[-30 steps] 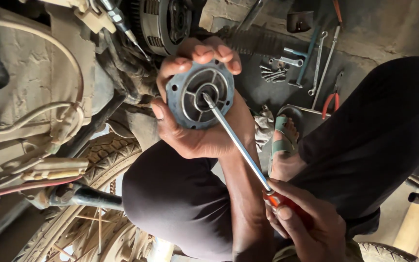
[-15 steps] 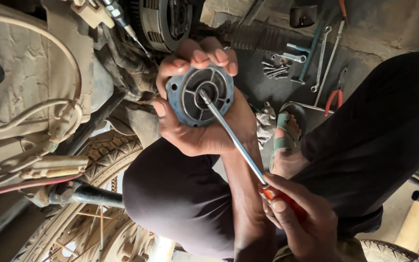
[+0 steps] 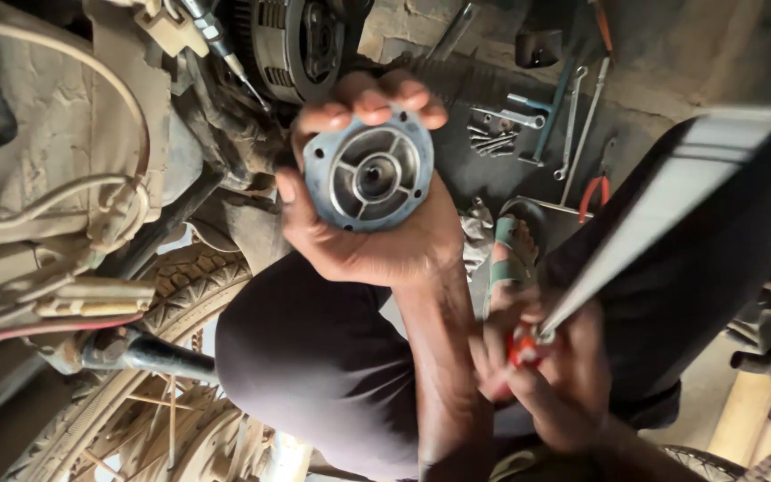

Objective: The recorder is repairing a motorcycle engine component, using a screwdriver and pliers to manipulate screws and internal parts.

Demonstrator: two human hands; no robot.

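My left hand (image 3: 377, 250) holds up a round grey metal cover (image 3: 368, 174) with spokes and a centre hub, fingers over its top edge and thumb on its left rim. My right hand (image 3: 555, 393), lower right, grips the red handle (image 3: 521, 348) of a long screwdriver. Its blurred shaft (image 3: 662, 214) points up and to the right, well clear of the cover. Both hands are in front of my dark-trousered knees.
A dusty motorcycle engine with an exposed clutch (image 3: 301, 45) sits right behind the cover. A tyre and spokes (image 3: 180, 286) are at lower left, with cables on the left. Spanners and bolts (image 3: 537, 116) and red-handled pliers (image 3: 592, 192) lie on the floor. A sandalled foot (image 3: 510, 250) is beside them.
The screwdriver tip has left the cover's centre and the shaft has swung out to the right. My left hand still holds the cover in about the same place.
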